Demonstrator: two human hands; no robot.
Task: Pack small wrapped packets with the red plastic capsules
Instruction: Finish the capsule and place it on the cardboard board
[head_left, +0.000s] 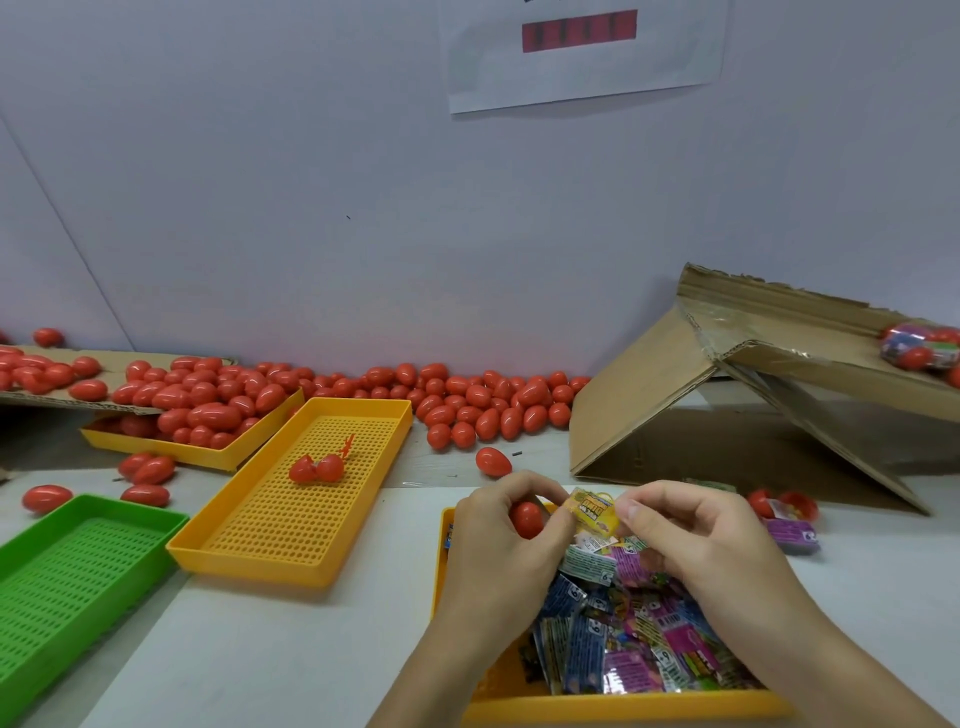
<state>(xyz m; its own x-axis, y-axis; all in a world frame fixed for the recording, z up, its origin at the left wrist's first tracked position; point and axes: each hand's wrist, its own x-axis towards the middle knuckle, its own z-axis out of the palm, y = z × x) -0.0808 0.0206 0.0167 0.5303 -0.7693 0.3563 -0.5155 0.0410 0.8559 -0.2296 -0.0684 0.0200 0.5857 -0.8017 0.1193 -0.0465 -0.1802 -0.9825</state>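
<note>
head view looks down on a pale table (291, 639) set against a plain wall; the left hand (501, 540) curls round a red capsule (525, 519), fingers and thumb gripping it; the right hand (691, 540) pinches a yellow wrapped packet (592, 512) between thumb and fingertips, the packet touching or just beside the capsule; both hands hang over a yellow tray (613, 704) heaped with wrapped packets (623, 639) in blue, pink and green; to the left lies a second yellow perforated tray (311, 564) holding an opened red capsule (316, 468) with its two halves side by side; beside that, at the left edge, a green perforated tray (57, 587); farther back a third yellow tray (218, 457) is piled with closed red capsules (208, 400), partly under a flat cardboard sheet (62, 400); many more capsules lie loose (483, 410) along the foot of the wall; to the right a torn cardboard box (727, 384) leans open; near it sit a purple packet (792, 535) and another opened capsule (779, 503); a paper notice (582, 78) hangs on the wall above.
</note>
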